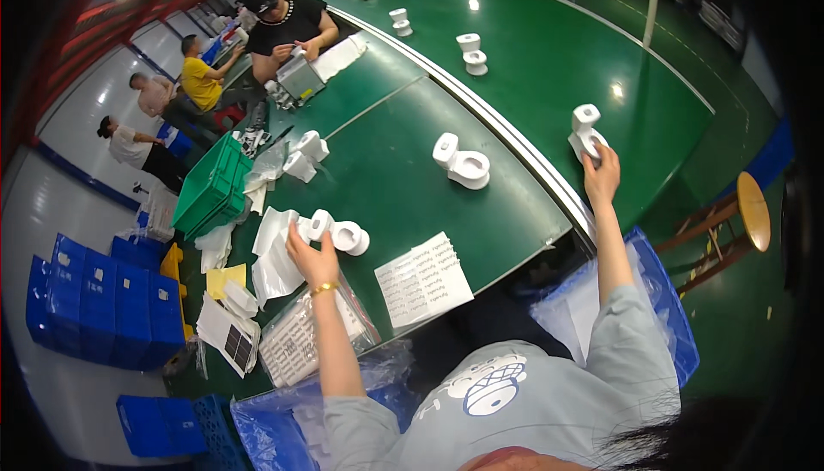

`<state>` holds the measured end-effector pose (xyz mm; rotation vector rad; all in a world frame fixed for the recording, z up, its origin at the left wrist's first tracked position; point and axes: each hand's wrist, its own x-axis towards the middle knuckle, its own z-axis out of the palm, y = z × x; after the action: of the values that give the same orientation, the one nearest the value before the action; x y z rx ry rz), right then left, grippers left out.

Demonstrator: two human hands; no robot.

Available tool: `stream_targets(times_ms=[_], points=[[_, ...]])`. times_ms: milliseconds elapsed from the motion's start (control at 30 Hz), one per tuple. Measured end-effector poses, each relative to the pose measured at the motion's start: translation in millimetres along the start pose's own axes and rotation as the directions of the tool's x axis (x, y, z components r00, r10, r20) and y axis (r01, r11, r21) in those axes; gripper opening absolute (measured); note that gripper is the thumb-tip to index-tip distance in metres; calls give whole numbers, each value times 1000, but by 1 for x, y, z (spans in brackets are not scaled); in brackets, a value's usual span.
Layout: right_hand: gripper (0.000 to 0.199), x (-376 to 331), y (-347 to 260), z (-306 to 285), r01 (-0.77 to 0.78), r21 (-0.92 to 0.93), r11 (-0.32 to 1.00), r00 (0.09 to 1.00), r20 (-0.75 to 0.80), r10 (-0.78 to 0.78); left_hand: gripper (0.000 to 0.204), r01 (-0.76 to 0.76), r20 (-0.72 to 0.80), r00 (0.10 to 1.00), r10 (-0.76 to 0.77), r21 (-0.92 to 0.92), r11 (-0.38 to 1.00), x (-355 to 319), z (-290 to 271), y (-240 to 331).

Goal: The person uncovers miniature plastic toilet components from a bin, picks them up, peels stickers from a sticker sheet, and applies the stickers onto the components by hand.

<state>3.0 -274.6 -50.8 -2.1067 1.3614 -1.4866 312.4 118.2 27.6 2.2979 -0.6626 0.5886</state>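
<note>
With my right arm stretched out to the right, my right hand (602, 175) grips the bowl of a white miniature toilet (586, 119) at the green conveyor belt. At the left of the green table, my left hand (316, 262) has its thumb and fingers around the tank end of another miniature toilet (348, 238); its fingertips are partly hidden. One more miniature toilet (468, 168) stands alone between my hands. Close to my body lies a sheet of printed stickers (425, 282). A plastic bag of printed sheets (300, 342) is beneath my left forearm.
Other miniature toilets (471, 55) stand along the belt (549, 33). Left are white pieces (305, 158), a green crate (210, 184) and blue bins (112, 295). A co-worker (283, 29) handles something across the table. A wooden stool (751, 211) and blue lined bin (678, 334) stand right.
</note>
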Motion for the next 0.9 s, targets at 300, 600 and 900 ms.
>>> stream_targets(times_ms=[300,600,900], points=[[38,-141,-185,-78,213,593,776,786,368,-497,62,99,381,896,230,-675,731,-110,-25,135],[17,-129,-167,-62,-139,415,899,744,643,-182,47,681,667,732,-138,-724,107,-135,-43,62],[14,-152,-177,-29,76,289,954,756,608,-244,44,805,808,589,7,-587,-83,-146,-24,71]])
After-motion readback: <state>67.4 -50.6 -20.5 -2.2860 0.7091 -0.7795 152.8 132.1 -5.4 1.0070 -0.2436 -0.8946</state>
